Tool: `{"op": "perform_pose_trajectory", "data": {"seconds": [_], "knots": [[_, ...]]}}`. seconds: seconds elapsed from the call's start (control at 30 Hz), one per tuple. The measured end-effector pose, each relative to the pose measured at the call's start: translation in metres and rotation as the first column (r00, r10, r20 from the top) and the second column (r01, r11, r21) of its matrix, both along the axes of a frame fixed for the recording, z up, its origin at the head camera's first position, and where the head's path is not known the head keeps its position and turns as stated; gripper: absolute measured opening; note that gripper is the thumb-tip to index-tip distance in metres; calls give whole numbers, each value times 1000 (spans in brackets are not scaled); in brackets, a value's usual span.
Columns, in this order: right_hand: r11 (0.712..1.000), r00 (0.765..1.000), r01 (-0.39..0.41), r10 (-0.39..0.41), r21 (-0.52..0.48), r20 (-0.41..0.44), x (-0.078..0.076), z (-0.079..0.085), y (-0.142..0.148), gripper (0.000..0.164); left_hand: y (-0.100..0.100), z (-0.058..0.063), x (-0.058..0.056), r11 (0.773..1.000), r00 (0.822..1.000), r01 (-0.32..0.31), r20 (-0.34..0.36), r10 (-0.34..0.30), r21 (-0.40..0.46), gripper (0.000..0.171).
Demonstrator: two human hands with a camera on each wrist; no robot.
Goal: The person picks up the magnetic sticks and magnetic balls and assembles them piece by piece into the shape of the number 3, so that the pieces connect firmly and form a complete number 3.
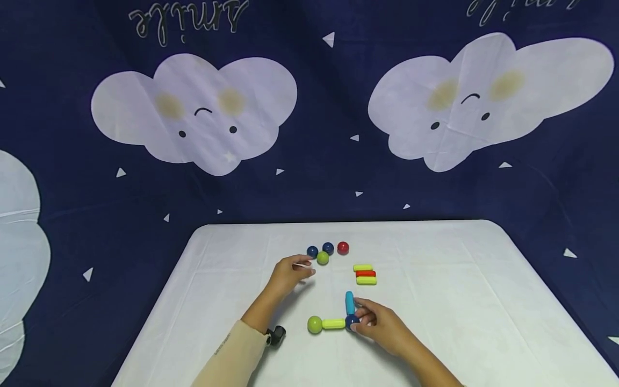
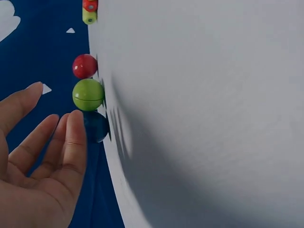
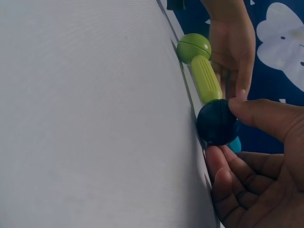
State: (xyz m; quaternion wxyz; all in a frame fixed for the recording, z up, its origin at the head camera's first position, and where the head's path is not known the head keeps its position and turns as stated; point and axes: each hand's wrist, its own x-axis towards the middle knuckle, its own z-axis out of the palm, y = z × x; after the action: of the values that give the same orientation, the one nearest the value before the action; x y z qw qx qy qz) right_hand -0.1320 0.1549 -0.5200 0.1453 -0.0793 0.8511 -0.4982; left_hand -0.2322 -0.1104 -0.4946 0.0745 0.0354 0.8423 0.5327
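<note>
My right hand (image 1: 385, 326) pinches a dark blue ball (image 3: 216, 122) between thumb and fingers. That ball is the corner of an L-shaped assembly low on the white table. From it a yellow-green rod (image 1: 333, 324) runs left to a green ball (image 1: 315, 324), and a light blue rod (image 1: 350, 302) points away toward the back. My left hand (image 1: 289, 277) reaches over the table with fingers spread apart and nothing between them. Its fingertips are close to a loose green ball (image 1: 322, 258) and a dark blue ball (image 1: 312, 251).
Another dark blue ball (image 1: 328, 248) and a red ball (image 1: 343, 248) sit at the back of the group. Right of them lie two yellow-green rods (image 1: 366, 280) with a red rod (image 1: 365, 274) between. Behind the white table (image 1: 450, 279) hangs a navy cloth (image 1: 333, 107) with clouds.
</note>
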Motion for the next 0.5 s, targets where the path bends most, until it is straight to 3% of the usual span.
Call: {"op": "perform_pose_trajectory", "data": {"seconds": [0.17, 0.5], "knots": [[1000, 1000, -5, 5, -4, -7, 0, -1, 1, 68, 5, 3, -9, 1000, 1000, -10, -20, 10, -14, 42], [1000, 1000, -17, 17, -3, -23, 0, -2, 2, 65, 14, -4, -23, 999, 999, 18, -49, -20, -39, 42]]}}
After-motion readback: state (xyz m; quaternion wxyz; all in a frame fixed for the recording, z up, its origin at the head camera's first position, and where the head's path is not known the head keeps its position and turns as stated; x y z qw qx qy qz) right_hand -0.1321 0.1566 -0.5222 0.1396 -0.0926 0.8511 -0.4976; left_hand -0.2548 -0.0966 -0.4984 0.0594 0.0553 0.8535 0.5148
